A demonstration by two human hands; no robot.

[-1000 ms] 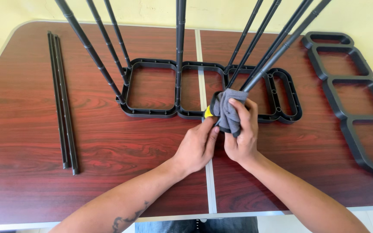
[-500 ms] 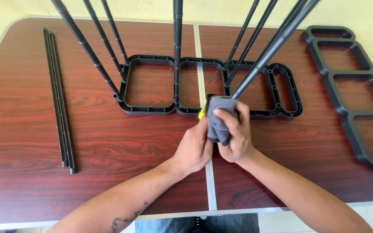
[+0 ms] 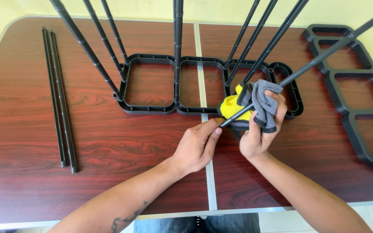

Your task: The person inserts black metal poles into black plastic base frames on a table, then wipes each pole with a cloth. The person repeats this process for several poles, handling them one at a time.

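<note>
Centrally, a slanted black rod [image 3: 307,69] runs between both hands: the left hand [image 3: 199,144] pinches its lower end, and the right hand [image 3: 260,129] wraps a grey-and-yellow cloth [image 3: 255,105] around it. Behind stands a black frame [image 3: 152,88] with upright rods [image 3: 178,43]; spare rods [image 3: 59,99] lie far left, another frame [image 3: 359,90] right, on the red-brown table [image 3: 109,142].

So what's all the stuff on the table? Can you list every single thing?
frame with rods: one, black, middle of table
upright rods: about eight, black, standing in that frame
tilted rod: one, black, held across the hands
cloth: one, grey and yellow, wrapped round the tilted rod
loose rods: two, black, lying at left
spare frame: one, black, right edge
table: one, reddish-brown wood
left hand: pinching the rod's end
right hand: gripping the cloth
</note>
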